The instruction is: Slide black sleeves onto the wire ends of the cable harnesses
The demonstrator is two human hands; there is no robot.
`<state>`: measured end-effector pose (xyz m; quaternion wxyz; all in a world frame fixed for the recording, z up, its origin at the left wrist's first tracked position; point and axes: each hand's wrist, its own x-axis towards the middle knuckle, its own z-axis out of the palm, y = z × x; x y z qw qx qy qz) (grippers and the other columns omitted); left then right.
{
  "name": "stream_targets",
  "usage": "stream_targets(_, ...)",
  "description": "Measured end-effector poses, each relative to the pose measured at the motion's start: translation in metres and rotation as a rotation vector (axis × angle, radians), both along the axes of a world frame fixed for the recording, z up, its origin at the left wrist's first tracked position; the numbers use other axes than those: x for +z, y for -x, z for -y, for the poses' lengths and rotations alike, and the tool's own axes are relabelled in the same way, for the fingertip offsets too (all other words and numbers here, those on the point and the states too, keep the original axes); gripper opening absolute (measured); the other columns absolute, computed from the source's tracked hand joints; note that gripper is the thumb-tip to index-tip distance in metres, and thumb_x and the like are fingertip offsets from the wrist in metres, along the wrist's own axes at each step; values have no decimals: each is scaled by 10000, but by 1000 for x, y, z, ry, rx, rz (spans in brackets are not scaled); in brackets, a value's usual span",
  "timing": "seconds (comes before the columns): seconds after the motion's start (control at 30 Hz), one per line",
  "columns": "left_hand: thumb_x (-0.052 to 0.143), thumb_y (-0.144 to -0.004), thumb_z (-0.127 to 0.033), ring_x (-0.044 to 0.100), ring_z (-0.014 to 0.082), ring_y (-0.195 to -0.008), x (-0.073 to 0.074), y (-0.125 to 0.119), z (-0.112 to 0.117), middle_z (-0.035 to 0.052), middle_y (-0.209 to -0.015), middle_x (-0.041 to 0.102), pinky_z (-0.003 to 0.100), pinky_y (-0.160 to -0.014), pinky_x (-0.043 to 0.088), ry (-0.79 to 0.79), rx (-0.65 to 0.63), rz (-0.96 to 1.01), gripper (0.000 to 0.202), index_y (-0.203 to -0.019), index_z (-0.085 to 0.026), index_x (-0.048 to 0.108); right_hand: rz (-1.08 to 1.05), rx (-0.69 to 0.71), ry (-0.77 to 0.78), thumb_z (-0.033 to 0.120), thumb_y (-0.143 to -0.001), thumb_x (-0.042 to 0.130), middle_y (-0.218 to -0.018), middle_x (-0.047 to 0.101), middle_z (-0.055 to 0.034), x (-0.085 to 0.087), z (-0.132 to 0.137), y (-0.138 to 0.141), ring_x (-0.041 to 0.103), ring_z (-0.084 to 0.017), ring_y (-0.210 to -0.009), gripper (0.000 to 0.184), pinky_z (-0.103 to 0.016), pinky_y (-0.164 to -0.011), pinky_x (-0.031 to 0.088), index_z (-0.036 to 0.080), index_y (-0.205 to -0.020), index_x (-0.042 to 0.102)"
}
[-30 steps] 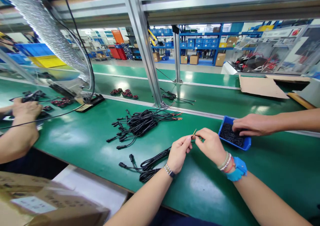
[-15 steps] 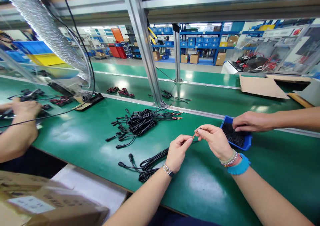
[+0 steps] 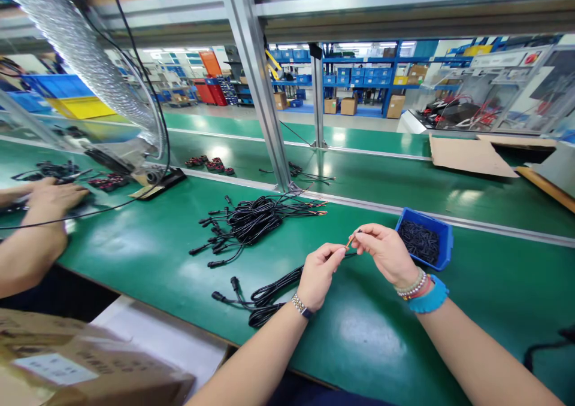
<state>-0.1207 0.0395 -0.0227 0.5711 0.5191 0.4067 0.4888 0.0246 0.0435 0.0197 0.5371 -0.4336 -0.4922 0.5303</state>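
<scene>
My left hand (image 3: pixel 320 274) is closed in a pinch on a thin orange wire (image 3: pixel 349 242) above the green bench. Opposite it, my right hand (image 3: pixel 387 255) has thumb and forefinger closed on a tiny black piece (image 3: pixel 359 232) at the wire's tip; the fingers partly hide it. A coiled black cable (image 3: pixel 278 282) with round connectors lies beneath and left of my left hand. Just beyond my right hand stands a blue bin (image 3: pixel 445 245) full of small black pieces (image 3: pixel 420 240).
A bundle of black cables (image 3: pixel 258 217) with bare orange ends lies behind. At the left, a co-worker's hand (image 3: pixel 56 196) is over dark parts. A metal post (image 3: pixel 260 82) rises at the bench's back rail. A cardboard box (image 3: pixel 90 364) stands at lower left.
Another person's hand has left the blue bin and is out of view; a dark strand now shows at the right edge. The left co-worker's hand has shifted. My hands have barely moved.
</scene>
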Motion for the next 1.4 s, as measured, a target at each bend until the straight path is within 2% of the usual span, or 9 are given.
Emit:
stream_targets(0.27,581,-735,-375,376,78,-549,-2,-1,-1,-2,-638,496,211,-517,305,16,-8,22,250,-787,-139,644,60,-1,12,293,-682,633,-719,630,-43,-3,0,0,525,-104,-574,168,-249,-540,414,134,-735,628)
stream_targets(0.37,572,-745,-371,384,77,-561,-2,-2,-1,3,-665,517,211,-532,315,17,-12,61,244,-784,-140,640,129,42,35,293,-673,626,-768,631,-43,-4,3,4,496,-89,-563,166,-241,-530,408,128,-695,630)
stream_targets(0.47,563,-753,-370,400,77,-571,-3,-2,-1,1,-667,528,210,-539,323,38,-21,89,238,-767,-144,635,201,90,36,281,-683,608,-729,622,-33,-4,4,5,494,-95,-595,163,-240,-546,405,127,-634,627)
stream_targets(0.67,624,-705,-327,407,78,-559,-1,1,-3,-12,-631,527,213,-549,333,16,40,7,191,-756,-145,649,130,-73,21,291,-652,657,-621,609,-18,-1,0,-1,525,-108,-544,198,-267,-558,435,128,-764,649)
stream_targets(0.93,628,-700,-282,466,97,-629,3,1,-1,6,-689,570,223,-604,364,-19,57,-54,138,-713,-147,652,139,-137,-51,286,-657,662,-689,642,-44,4,2,-2,558,-118,-577,179,-279,-594,460,133,-749,651)
stream_targets(1.4,647,-676,-313,450,96,-596,-1,1,-3,11,-682,566,212,-560,348,3,63,-24,171,-711,-146,645,165,-106,-31,249,-640,658,-632,608,-13,3,2,-2,545,-112,-565,161,-263,-555,455,143,-756,624)
